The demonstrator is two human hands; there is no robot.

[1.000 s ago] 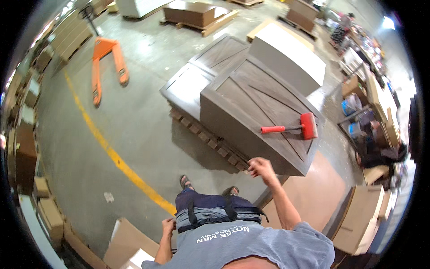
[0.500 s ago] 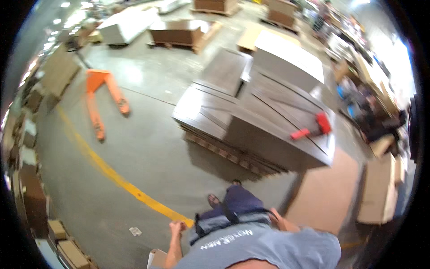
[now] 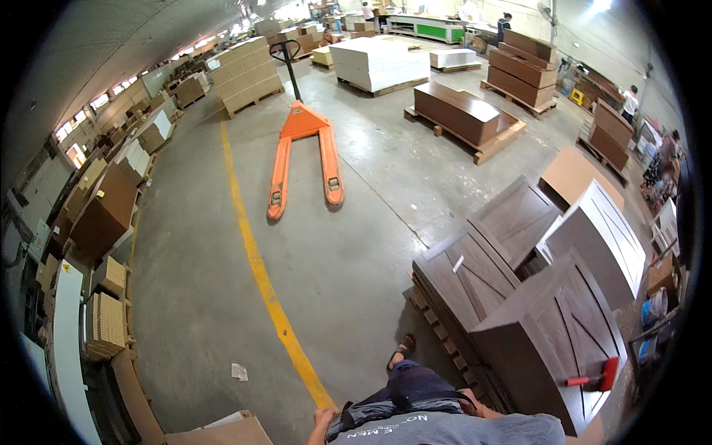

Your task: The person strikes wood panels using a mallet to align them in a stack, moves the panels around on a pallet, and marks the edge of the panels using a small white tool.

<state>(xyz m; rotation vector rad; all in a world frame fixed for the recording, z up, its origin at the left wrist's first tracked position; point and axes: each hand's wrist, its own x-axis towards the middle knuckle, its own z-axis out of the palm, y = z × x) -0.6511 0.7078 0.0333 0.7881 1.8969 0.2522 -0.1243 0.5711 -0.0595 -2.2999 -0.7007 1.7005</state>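
My left hand (image 3: 324,417) hangs beside my waist at the lower edge, its fingers curled in, with nothing visible in it. At the other side of my waist is my right hand (image 3: 472,401); strap and shirt partly hide its fingers. Nearest to it, on my right, are stacked dark wood-grain panels (image 3: 463,279) on a wooden pallet (image 3: 443,334). A taller dark cabinet-like piece (image 3: 512,363) stands at their near side, with a red tape dispenser (image 3: 610,374) on top. Ahead on the floor is an orange pallet jack (image 3: 300,122), forks toward me.
A yellow floor line (image 3: 256,259) runs ahead on my left. Along the left side stand stacked boards and boxes (image 3: 104,326). Farther off are a pallet of cartons (image 3: 246,70), white panels (image 3: 378,63) and brown panels (image 3: 456,111). A person (image 3: 630,102) stands at the far right.
My view has swung left and up. The pallet jack now shows nearer the middle and the dark panels farther right. Both hands stay by my waist.
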